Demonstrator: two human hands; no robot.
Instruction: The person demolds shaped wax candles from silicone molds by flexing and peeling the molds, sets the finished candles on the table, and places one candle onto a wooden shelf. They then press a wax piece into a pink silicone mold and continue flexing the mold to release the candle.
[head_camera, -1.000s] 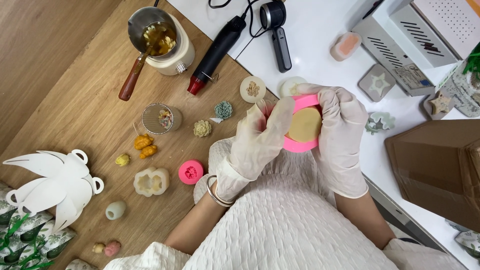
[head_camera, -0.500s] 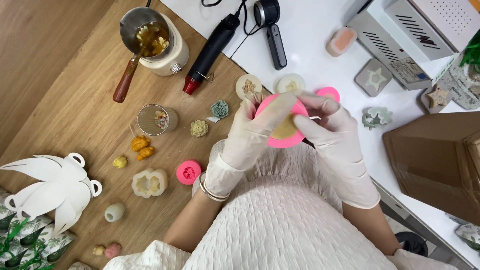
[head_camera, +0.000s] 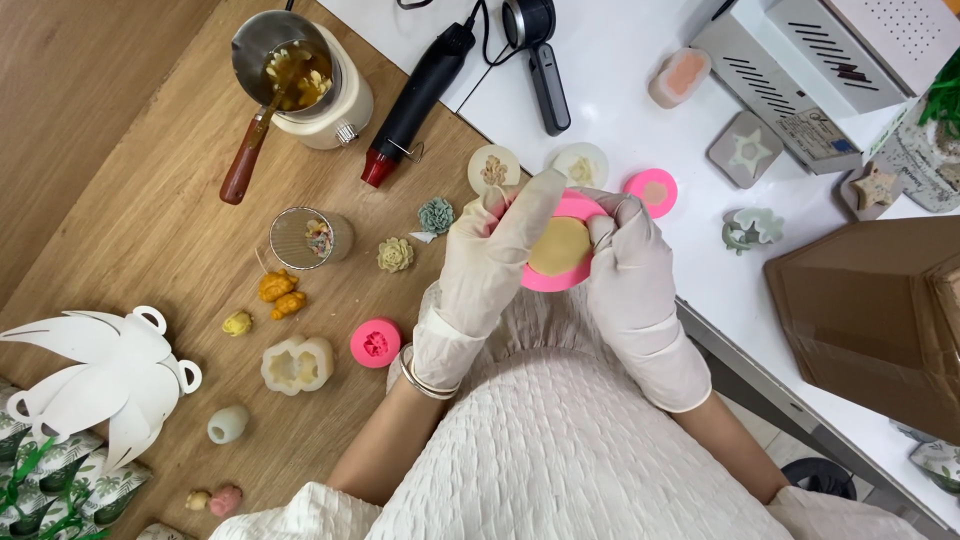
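Held up over the near edge of the table (head_camera: 150, 230), above a white knitted lap: a round pink mould (head_camera: 556, 252) filled with a pale yellow wax disc (head_camera: 559, 246). Gloved left hand (head_camera: 487, 270) wrapped round the mould's left rim, fingers (head_camera: 520, 215) clamped over its far edge; gloved right hand (head_camera: 630, 275) closed on the right rim, thumb and forefinger pinching at the disc's edge. Far left, a metal pot (head_camera: 285, 65) with a wooden handle, sitting on a cream warmer and holding yellowish melted lumps with a spoon in it. Right of it, a black and red heat gun (head_camera: 415, 100), cord cut off by the top edge. Nearer, a small glass cup (head_camera: 310, 237) with mixed coloured bits inside, hard to make out. Just beyond the hands, two round white moulds (head_camera: 494, 168), one partly hidden behind the fingers, and a small pink mould (head_camera: 651, 190) with a beige fill. Near left of the hands, another pink mould (head_camera: 376, 342) and a cream flower-shaped mould (head_camera: 297, 363). Scattered about: small yellow, green and cream wax flowers. Far right, grey star moulds (head_camera: 745, 150) and a white machine, cropped by the frame; right edge, a brown cardboard box (head_camera: 870, 310), only partly in view.
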